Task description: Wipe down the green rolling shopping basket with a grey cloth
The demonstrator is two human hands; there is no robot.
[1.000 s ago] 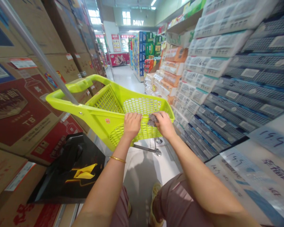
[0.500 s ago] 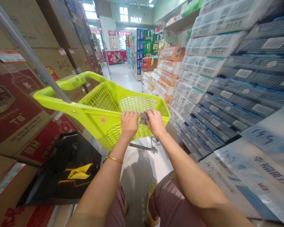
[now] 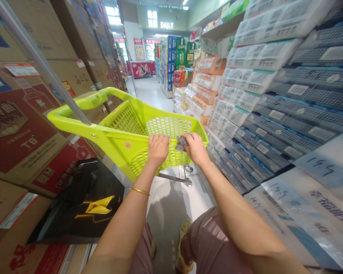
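Note:
A lime-green plastic shopping cart [image 3: 125,133] stands sideways in front of me, its handle to the left and its perforated basket to the right. My left hand [image 3: 158,149] is closed over the near rim of the basket, fingers curled over the edge. Just to its right, my right hand [image 3: 194,147] presses a crumpled grey-brown cloth [image 3: 182,143] against the same rim. The cloth bunches out between thumb and fingers on the left side of that hand. Nothing is visible inside the part of the basket that shows.
Stacked cartons [image 3: 17,110] wall the left side, with a black bag [image 3: 85,198] bearing a yellow design leaning there. Piles of packaged paper goods [image 3: 246,83] rise on the right. A tiled aisle [image 3: 148,89] runs ahead to shelves and a pink freezer [image 3: 143,69].
My right hand with the cloth has slid a little rightward along the rim, widening the space between my hands. My left hand stays on the rim. The whole view has shifted slightly.

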